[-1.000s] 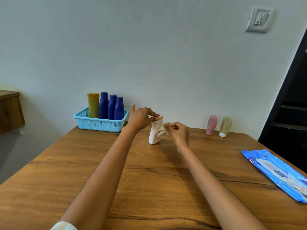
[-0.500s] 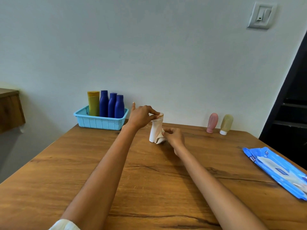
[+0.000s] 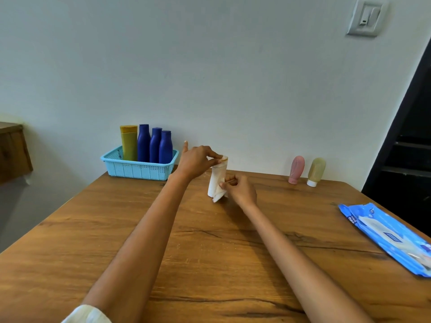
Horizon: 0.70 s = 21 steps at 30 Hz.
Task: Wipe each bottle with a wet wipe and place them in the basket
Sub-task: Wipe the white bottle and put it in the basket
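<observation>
Head view: my left hand (image 3: pixel 198 160) pinches the bottle (image 3: pixel 218 177) top, right hand (image 3: pixel 240 188) fingers grip the wipe (image 3: pixel 217 194) against it, mid-counter (image 3: pixel 210 264) toward the far edge.

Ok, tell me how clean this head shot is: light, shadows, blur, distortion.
Head view: soft even light, no glare on the table; faint shadows beside the forearms; wide-angle bending tilts the wall switch and dark doorway; the left hand and right hand at the white bottle look slightly soft.
</observation>
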### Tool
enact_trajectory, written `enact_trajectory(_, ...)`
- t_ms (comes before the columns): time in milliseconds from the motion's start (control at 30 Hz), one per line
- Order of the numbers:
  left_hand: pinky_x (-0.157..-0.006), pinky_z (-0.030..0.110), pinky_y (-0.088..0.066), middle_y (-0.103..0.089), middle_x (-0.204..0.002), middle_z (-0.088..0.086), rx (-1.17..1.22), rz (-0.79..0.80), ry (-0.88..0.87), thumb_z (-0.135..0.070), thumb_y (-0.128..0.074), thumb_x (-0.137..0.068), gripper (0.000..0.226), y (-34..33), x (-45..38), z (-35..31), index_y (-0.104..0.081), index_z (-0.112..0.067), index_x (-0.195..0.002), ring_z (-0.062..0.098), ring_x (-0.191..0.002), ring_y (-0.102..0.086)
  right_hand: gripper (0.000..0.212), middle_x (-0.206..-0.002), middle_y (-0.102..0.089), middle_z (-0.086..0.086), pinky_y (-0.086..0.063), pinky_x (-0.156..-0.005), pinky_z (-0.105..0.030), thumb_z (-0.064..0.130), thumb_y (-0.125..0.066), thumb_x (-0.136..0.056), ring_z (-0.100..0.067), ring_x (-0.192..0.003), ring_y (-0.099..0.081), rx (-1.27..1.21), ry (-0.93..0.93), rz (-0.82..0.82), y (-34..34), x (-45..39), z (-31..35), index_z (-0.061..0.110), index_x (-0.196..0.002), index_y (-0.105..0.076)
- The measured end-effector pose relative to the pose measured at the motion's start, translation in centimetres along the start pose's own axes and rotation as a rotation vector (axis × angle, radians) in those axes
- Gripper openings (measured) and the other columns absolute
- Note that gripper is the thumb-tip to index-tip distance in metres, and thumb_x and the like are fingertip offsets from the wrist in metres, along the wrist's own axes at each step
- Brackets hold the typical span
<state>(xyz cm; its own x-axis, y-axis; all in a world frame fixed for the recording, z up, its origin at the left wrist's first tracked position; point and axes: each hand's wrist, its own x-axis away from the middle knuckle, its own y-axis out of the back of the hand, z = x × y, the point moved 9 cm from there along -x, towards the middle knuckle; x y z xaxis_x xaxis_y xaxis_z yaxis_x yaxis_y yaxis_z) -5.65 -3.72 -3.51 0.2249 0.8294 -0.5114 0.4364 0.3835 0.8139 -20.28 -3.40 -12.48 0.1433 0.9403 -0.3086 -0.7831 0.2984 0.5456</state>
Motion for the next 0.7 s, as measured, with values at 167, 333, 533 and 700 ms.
enact_trajectory(167, -0.116, 0.051, 0.000, -0.063, -0.122, -0.006, -0.004, -0.011, -0.007, -0.044, -0.050, -0.092, 0.030, 0.0, 0.0, 0.0, -0.066, -0.030, -0.114, 0.012, -0.110, -0.059, 0.018, -0.095, -0.070, 0.005, -0.042, -0.065, -0.028, 0.041, -0.069, -0.081, -0.016, -0.089, -0.063, 0.103, -0.012, 0.033, -0.1, 0.0, 0.1, 0.023, -0.084, -0.066)
enact_trajectory(333, -0.116, 0.047, 0.000, -0.066, -0.113, -0.007, -0.077, -0.113, -0.012, -0.046, -0.052, -0.091, 0.030, 0.8, 0.3, -0.4, -0.068, -0.029, -0.109, 0.012, -0.101, -0.062, 0.011, -0.088, -0.068, 0.004, -0.052, -0.076, -0.036, 0.029, -0.066, -0.086, -0.016, -0.086, -0.064, -0.351, -0.007, -0.140, 1.7, -0.2, 2.0, 0.019, -0.084, -0.064)
enact_trajectory(533, -0.114, 0.054, -0.002, -0.059, -0.120, -0.001, -0.102, -0.019, 0.016, -0.051, -0.055, -0.087, 0.051, 0.3, -0.2, -1.1, -0.055, -0.021, -0.128, 0.016, -0.113, -0.056, 0.010, -0.099, -0.065, 0.003, -0.052, -0.076, -0.027, 0.024, -0.060, -0.091, -0.013, -0.091, -0.062, -0.478, -0.023, -0.173, 1.9, 0.0, 2.0, 0.021, -0.100, -0.059)
enact_trajectory(700, -0.111, 0.061, -0.005, -0.046, -0.137, 0.004, -0.026, 0.160, 0.039, -0.049, -0.058, -0.086, 0.050, -0.9, -0.3, 0.0, -0.052, -0.023, -0.129, 0.022, -0.130, -0.039, 0.020, -0.109, -0.066, -0.001, -0.050, -0.080, -0.022, 0.019, -0.058, -0.093, -0.013, -0.100, -0.062, -0.602, -0.057, -0.172, 1.8, -0.4, 1.5, 0.013, -0.111, -0.064)
